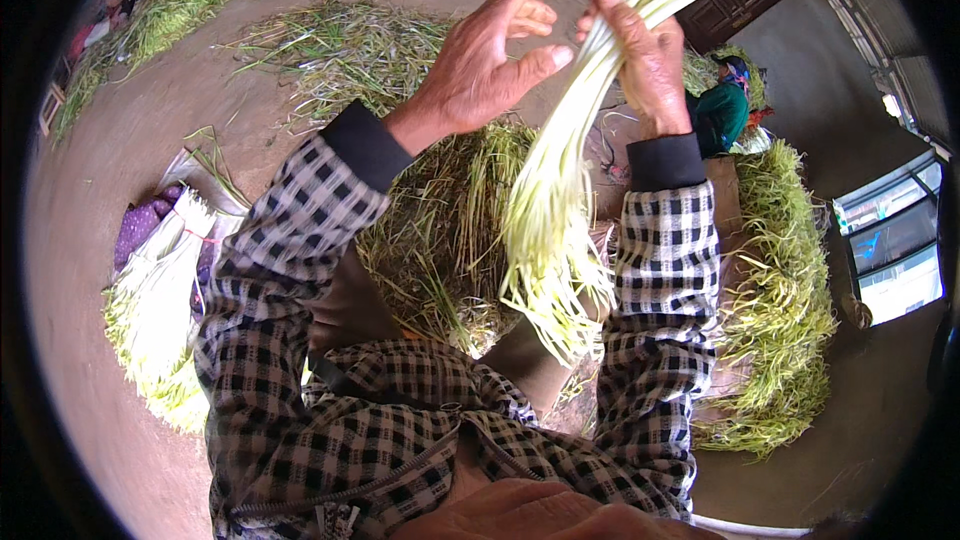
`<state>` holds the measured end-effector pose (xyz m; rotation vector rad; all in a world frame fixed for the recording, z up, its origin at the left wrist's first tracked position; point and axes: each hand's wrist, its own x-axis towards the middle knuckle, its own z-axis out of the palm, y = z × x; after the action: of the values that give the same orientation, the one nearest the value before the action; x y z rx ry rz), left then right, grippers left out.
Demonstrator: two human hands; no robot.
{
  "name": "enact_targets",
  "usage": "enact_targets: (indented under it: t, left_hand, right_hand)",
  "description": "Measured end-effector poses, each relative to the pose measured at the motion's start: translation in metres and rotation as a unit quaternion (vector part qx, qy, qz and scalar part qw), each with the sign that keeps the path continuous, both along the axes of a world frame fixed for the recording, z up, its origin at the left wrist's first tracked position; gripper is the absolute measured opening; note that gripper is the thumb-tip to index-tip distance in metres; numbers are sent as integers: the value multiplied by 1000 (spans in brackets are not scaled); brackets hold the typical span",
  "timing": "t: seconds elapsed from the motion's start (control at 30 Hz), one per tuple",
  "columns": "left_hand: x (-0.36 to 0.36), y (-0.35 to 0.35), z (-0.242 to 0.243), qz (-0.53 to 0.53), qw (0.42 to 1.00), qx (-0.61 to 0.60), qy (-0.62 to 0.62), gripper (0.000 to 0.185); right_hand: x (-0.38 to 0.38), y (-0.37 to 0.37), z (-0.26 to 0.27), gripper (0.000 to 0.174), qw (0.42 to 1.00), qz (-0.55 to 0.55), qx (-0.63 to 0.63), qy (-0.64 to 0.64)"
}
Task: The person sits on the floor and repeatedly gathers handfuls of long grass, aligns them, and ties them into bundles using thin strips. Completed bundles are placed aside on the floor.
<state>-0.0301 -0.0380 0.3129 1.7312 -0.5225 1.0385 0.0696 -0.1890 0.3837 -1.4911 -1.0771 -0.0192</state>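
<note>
My right hand (pixel 651 52) grips a bunch of pale blanched chives (pixel 566 157) near its white stem ends. The stems fan out above my fist, and the yellow-green leaves hang down between my forearms. To the left of the bunch, my left hand (pixel 491 64) is raised with thumb and fingers apart, holding nothing. A small gap separates its thumb tip from the stalks. Below the hands lies a heap of loose green and dry leaves (pixel 435 217), in front of my knees.
On the left floor lies a tied chive bundle (pixel 161 292) beside purple cloth (pixel 142 229). Stacked chives (pixel 780 315) line the right side. Leaf litter (pixel 352 52) spreads ahead. A person in green (pixel 724 109) sits at the upper right, near a brown door (pixel 731 4).
</note>
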Motion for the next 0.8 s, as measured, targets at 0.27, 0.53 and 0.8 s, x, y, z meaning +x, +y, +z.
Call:
enact_targets:
  t: [0.27, 0.53, 0.8]
  left_hand:
    - [37, -17, -21, -285, 941, -176, 50, 73]
    - [29, -13, -22, -292, 939, -130, 128, 87]
    - [43, -21, -33, -206, 953, -150, 165, 29]
  right_hand:
    - [-7, 26, -33, 26, 998, 21, -21, 59]
    - [-25, 19, -16, 30, 991, -31, -128, -38]
    - [-28, 16, -9, 42, 972, -52, -198, -113]
